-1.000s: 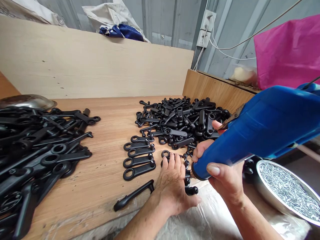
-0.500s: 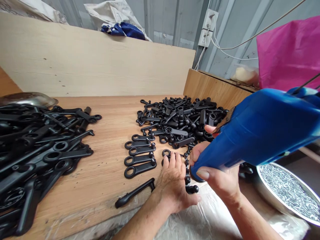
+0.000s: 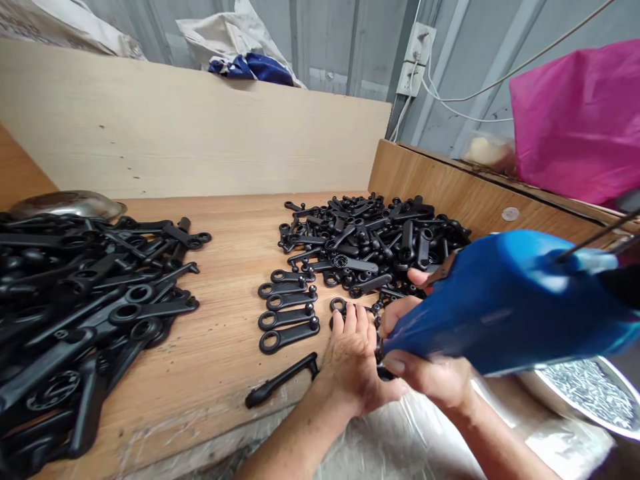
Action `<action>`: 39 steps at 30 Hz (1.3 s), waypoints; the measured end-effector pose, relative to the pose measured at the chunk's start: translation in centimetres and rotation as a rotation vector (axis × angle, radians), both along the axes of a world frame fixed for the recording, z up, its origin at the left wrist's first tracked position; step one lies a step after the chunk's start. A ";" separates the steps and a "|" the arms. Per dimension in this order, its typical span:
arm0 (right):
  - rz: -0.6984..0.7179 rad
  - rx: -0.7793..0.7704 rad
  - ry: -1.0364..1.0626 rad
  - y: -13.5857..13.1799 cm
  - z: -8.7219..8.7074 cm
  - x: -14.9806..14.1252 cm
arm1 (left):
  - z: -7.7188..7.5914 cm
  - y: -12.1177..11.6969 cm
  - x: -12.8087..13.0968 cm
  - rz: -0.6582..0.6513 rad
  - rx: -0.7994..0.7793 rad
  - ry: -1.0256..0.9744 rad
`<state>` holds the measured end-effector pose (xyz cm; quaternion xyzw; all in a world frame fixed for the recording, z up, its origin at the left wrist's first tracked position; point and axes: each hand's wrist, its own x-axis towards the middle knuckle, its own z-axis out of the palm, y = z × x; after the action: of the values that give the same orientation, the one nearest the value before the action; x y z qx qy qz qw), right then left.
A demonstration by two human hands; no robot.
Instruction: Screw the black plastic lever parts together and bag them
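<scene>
My right hand (image 3: pixel 435 373) is wrapped round a blue electric screwdriver (image 3: pixel 480 307), which slants with its narrow end low and its cord end up to the right. Its tip is hidden. Just left of it, my left hand (image 3: pixel 353 360) lies with fingers stretched over a row of black crank handles (image 3: pixel 339 305); the hands cover most of that row. Beside the left hand, several crank handles (image 3: pixel 290 335) lie side by side, ring ends left and knobs right. One more crank handle (image 3: pixel 280 381) lies knob-side down near the left wrist.
A heap of black crank handles (image 3: pixel 370 233) lies behind my hands, and a bigger pile (image 3: pixel 100 300) is at left. A metal bowl (image 3: pixel 623 373) of small silvery fasteners stands at right. Boards (image 3: pixel 210 133) edge the table; clear plastic sheeting (image 3: pixel 400 440) covers its front.
The blue screwdriver's rear end has swung downward, so it lies at a flatter angle, and my right hand has dipped slightly. My left hand keeps its place over the row. The view has shifted slightly.
</scene>
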<state>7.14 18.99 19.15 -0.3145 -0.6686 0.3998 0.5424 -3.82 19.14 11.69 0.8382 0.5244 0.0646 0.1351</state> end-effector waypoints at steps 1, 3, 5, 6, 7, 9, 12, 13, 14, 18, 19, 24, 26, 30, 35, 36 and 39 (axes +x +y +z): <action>-0.059 -0.005 0.078 -0.2 0.1 0.2 | 0.2 0.0 0.0 0.005 -0.001 -0.009; -0.134 -0.006 0.247 -0.7 0.3 1.0 | 0.7 0.0 0.0 0.011 -0.033 -0.011; -0.126 -0.001 0.333 -0.9 0.6 1.8 | 1.1 0.0 0.0 0.020 -0.060 0.003; -0.099 -0.005 0.335 -1.0 0.7 2.3 | 1.3 0.0 0.0 0.028 -0.063 0.009; -0.078 -0.012 0.328 -1.0 0.8 2.7 | 1.4 0.0 0.0 0.033 -0.061 0.012; -0.035 -0.035 0.299 -0.9 0.8 3.4 | 1.4 0.0 0.0 0.035 -0.041 0.011; 0.001 -0.054 0.272 -0.7 0.6 3.9 | 1.0 0.1 0.0 0.032 -0.023 0.021; 0.004 -0.056 0.273 -0.7 0.6 4.0 | 0.8 0.1 0.0 0.031 -0.020 0.025; 0.005 -0.056 0.275 -0.7 0.6 4.0 | 0.7 0.1 0.0 0.032 -0.013 0.027; 0.004 -0.076 0.282 -0.7 0.6 3.6 | 0.3 0.0 -0.1 0.037 0.013 0.033; 0.007 -0.079 0.280 -0.7 0.5 3.5 | 0.4 0.0 -0.1 0.033 0.010 0.036; 0.022 -0.083 0.248 -0.5 0.0 3.2 | 0.7 0.1 -0.1 0.020 -0.025 0.059; 0.011 -0.085 0.228 -0.4 -0.1 3.2 | 0.9 0.2 -0.1 0.014 -0.040 0.072; -0.011 -0.075 0.200 -0.4 -0.2 3.3 | 1.2 0.2 -0.1 0.011 -0.056 0.082; -0.006 -0.075 0.152 -0.4 -0.2 3.3 | 1.1 0.2 -0.1 0.014 -0.047 0.072; -0.007 -0.069 0.145 -0.5 -0.1 3.2 | 1.0 0.2 0.0 0.019 -0.039 0.069; 0.006 -0.054 0.137 -0.5 0.0 3.1 | 0.6 0.1 0.0 0.026 -0.011 0.059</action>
<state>10.27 18.44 19.16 -0.2989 -0.6199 0.4400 0.5769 -3.85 19.28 12.28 0.8322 0.5393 0.0388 0.1231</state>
